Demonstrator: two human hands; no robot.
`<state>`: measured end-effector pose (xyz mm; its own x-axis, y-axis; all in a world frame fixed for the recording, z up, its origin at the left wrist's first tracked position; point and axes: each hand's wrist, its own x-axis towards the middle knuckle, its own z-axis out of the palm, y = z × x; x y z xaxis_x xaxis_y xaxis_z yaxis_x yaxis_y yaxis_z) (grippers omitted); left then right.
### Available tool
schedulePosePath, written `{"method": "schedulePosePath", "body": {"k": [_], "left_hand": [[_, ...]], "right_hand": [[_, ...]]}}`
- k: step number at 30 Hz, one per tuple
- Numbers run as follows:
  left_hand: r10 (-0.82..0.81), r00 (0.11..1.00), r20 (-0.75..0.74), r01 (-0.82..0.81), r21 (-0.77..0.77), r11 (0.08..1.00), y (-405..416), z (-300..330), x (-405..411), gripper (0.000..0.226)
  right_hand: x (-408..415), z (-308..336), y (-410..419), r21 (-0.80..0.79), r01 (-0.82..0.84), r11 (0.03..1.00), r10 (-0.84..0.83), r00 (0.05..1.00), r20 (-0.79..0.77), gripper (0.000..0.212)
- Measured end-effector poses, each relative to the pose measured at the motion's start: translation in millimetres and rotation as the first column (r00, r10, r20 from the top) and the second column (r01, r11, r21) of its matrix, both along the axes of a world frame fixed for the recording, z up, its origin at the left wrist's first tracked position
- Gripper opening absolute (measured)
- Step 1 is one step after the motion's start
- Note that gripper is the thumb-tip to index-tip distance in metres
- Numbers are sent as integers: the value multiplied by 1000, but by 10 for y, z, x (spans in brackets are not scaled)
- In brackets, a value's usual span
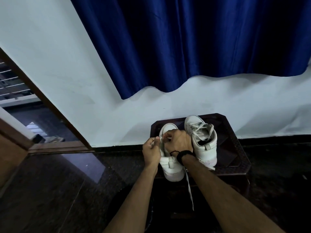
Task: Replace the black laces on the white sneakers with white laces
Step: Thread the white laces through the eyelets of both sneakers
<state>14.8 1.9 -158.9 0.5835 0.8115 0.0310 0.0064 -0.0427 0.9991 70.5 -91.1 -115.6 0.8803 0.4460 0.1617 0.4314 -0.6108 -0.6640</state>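
Two white sneakers stand side by side on a dark wooden stool (235, 148) set against the wall, toes pointing away from the person; the left sneaker (171, 167) is the one being worked on, and the right sneaker (202, 138) already carries a white lace through its eyelets.

Handling: the white lace (189, 187) is judged light, soft and limp; it holds no shape of its own, so it is best taken close to the stiff tip, where it can be steered into an eyelet; a loose length trails from the left sneaker over the front edge of the stool and hangs toward the floor. The sneaker itself is judged light but firm enough to stay put under a gentle pull; steady it at the eyelet row, not at the soft tongue.

Fingers: the left hand (151, 148) is curled, thumb and fingertips pinching a short run of white lace at the left side of the eyelet row; the right hand (178, 140) lies over the throat of the left sneaker, fingers bent inward, apparently pinching the lace as well, though the contact point is hidden behind the knuckles; a black watch (183, 156) sits on the right wrist.
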Motion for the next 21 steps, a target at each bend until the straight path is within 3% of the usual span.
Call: {"method": "schedulePosePath", "body": {"k": [5,7,9,10,12,13,15,17,21], "left_hand": [[-4,988,-155,61,363,930,75,-47,-22,32],[44,975,-219,56,430,901,61,-15,-44,40],[41,981,-189,4,235,972,43,70,-61,51],[-2,990,-143,1,-6,1000,65,118,-63,56],[-100,993,-59,69,-390,918,161,193,-67,56],[-152,986,-61,106,-472,875,190,244,-87,47],[-171,976,-134,96,-438,894,232,302,-104,25],[-147,974,-174,80,-343,936,255,330,-93,30],[-141,974,-175,91,-262,961,247,341,-37,19]], "right_hand": [[-58,-2,20,-55,-32,998,41,986,162,27],[-76,12,19,-81,-46,996,61,980,192,28],[-77,15,1,-75,-50,996,62,985,162,25],[-78,13,-11,-55,-47,997,54,989,137,24],[-63,1,-28,-26,-35,999,38,992,117,23],[-55,-3,-29,-27,-34,999,37,992,119,22],[-45,-6,-24,-46,-36,998,42,990,135,23],[-33,-27,-19,-42,-39,998,45,988,149,23],[-4,-53,-29,-36,-58,998,63,985,159,22]]}}
